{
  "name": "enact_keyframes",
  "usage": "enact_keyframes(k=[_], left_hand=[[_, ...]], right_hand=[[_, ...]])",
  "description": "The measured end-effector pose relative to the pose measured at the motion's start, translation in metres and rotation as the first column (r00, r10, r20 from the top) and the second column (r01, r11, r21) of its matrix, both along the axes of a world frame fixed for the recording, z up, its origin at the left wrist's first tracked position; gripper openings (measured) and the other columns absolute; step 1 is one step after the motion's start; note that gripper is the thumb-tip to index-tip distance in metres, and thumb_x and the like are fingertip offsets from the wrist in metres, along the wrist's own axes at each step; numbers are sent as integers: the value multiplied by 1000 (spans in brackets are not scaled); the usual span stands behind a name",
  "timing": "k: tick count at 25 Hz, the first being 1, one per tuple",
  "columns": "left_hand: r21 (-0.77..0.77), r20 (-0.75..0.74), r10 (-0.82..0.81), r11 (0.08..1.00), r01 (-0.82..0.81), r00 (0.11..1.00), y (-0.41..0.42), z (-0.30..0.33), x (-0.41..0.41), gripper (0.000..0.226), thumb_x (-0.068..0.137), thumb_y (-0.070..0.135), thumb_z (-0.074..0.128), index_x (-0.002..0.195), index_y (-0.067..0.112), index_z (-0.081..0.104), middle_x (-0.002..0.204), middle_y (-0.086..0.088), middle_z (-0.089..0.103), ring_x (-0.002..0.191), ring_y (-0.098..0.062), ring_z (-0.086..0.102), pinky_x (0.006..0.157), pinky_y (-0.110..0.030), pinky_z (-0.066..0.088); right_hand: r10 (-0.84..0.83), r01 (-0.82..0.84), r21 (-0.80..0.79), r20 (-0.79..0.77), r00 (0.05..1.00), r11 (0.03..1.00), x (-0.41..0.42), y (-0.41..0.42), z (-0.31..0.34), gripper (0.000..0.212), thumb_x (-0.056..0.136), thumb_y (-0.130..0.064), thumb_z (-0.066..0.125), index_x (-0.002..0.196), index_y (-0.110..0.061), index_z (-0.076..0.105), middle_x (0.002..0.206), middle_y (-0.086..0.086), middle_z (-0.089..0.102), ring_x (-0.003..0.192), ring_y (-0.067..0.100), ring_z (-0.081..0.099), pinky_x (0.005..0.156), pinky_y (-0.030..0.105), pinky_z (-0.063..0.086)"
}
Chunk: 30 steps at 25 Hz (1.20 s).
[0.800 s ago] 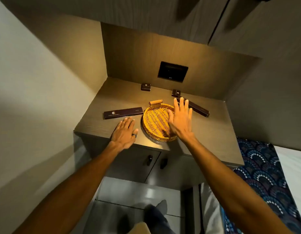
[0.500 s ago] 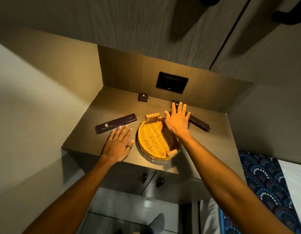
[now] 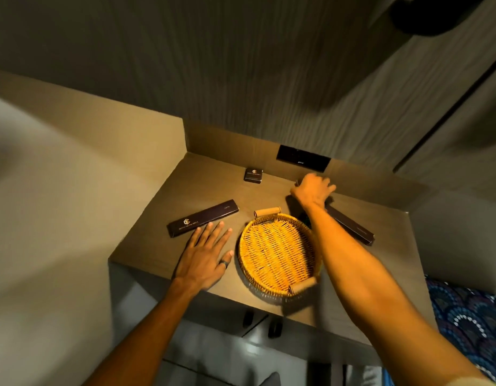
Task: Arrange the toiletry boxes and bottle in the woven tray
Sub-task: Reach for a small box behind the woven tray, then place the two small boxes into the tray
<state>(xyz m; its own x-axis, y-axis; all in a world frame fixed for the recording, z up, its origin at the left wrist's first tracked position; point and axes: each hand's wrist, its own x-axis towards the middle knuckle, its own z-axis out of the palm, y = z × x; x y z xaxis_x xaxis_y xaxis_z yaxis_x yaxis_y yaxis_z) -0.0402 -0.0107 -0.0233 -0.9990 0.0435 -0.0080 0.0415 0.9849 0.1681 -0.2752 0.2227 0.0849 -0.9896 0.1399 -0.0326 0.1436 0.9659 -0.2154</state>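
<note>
The round woven tray (image 3: 242, 247) sits empty near the counter's front edge, with a roll handle at its far and near sides. My left hand (image 3: 205, 254) lies flat and open on the counter left of it, fingertips touching a long dark box (image 3: 203, 217). My right hand (image 3: 312, 190) reaches past the tray to the back right, fingers curled down over a small dark box (image 3: 297, 183) that is almost wholly hidden. A second long dark box (image 3: 350, 225) lies under my right forearm. Another small dark box (image 3: 253, 174) stands at the back. No bottle is visible.
A dark wall panel (image 3: 302, 160) is set in the back wall of the niche. Walls close the counter at left and back. Cabinet doors with dark handles (image 3: 274, 327) sit below the counter. A bed with a blue patterned cover (image 3: 469, 316) is at the right.
My right hand moved from over the tray to the back right and curled over the small box. My left hand slid forward to the long box. The view tilted upward.
</note>
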Motion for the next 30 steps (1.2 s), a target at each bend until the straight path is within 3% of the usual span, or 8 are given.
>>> enact_keyframes(k=[4, 7, 11, 18, 21, 23, 26, 30], left_hand=[[-20, 10, -1, 1000, 1, 1000, 1, 6, 3, 67, 102, 59, 11, 162, 30, 1, 171, 1, -2, 156, -21, -9, 127, -49, -1], [-23, 33, -7, 1000, 8, 999, 2, 9, 3, 67, 103, 58, 12, 162, 30, 1, 171, 0, -3, 156, -22, -9, 127, -50, -2], [-26, 49, -13, 1000, 14, 999, 4, 11, 4, 66, 103, 57, 12, 162, 29, 0, 172, -1, -5, 156, -21, -12, 127, -49, -5], [-25, 50, -23, 999, 25, 998, 4, 11, 3, 68, 102, 57, 10, 162, 28, -2, 171, -2, -6, 155, -23, -12, 127, -50, -5], [-16, 51, 0, 1000, 1, 999, 7, 10, 3, 67, 102, 55, 14, 162, 28, 0, 171, -2, -4, 156, -24, -10, 127, -51, -3], [-19, 44, 13, 1000, -12, 999, 9, 10, 2, 66, 102, 53, 15, 161, 29, -2, 171, -3, -5, 156, -24, -11, 127, -51, -3], [-19, 38, 7, 1000, -6, 999, 9, 12, -1, 66, 103, 53, 14, 161, 29, -6, 171, -2, -8, 156, -23, -12, 127, -51, -4], [-2, 25, 10, 1000, -10, 1000, 7, 11, 0, 65, 103, 55, 13, 161, 31, -6, 171, 0, -9, 156, -21, -14, 127, -50, -4]], right_hand=[[424, -479, -351, -224, 877, 805, 69, 9, 38, 72, 79, -17, 77, 144, -19, 44, 139, 12, 58, 130, 28, 50, 110, 47, 43], [786, -734, -353, 8, 618, 580, 132, 14, 36, 85, 77, -7, 77, 147, -32, 36, 146, 3, 51, 136, 20, 44, 113, 41, 38], [834, -825, -173, 255, 490, 538, 156, 4, 9, 92, 72, -10, 81, 145, -37, 32, 142, 2, 56, 130, 24, 51, 107, 49, 45], [799, -806, -152, 327, 505, 572, 159, 2, 9, 99, 75, -21, 83, 153, -35, 24, 147, 5, 51, 136, 27, 45, 111, 48, 40], [767, -717, -326, 40, 641, 616, 149, -2, 25, 80, 87, -45, 70, 153, -33, 28, 160, 3, 36, 149, 25, 28, 121, 54, 26], [636, -632, -259, -78, 768, 731, 122, -28, 27, 78, 93, -57, 54, 157, -28, 21, 168, 5, 19, 156, 28, 10, 122, 57, 15], [488, -466, -182, 106, 866, 866, 64, -82, 15, 79, 99, -57, 39, 161, -20, 7, 170, 8, -3, 156, 34, -9, 121, 63, 5], [445, -434, -107, 298, 844, 894, 8, -118, -16, 78, 101, -53, 37, 160, -16, 3, 170, 6, -6, 155, 34, -12, 122, 64, 0]])
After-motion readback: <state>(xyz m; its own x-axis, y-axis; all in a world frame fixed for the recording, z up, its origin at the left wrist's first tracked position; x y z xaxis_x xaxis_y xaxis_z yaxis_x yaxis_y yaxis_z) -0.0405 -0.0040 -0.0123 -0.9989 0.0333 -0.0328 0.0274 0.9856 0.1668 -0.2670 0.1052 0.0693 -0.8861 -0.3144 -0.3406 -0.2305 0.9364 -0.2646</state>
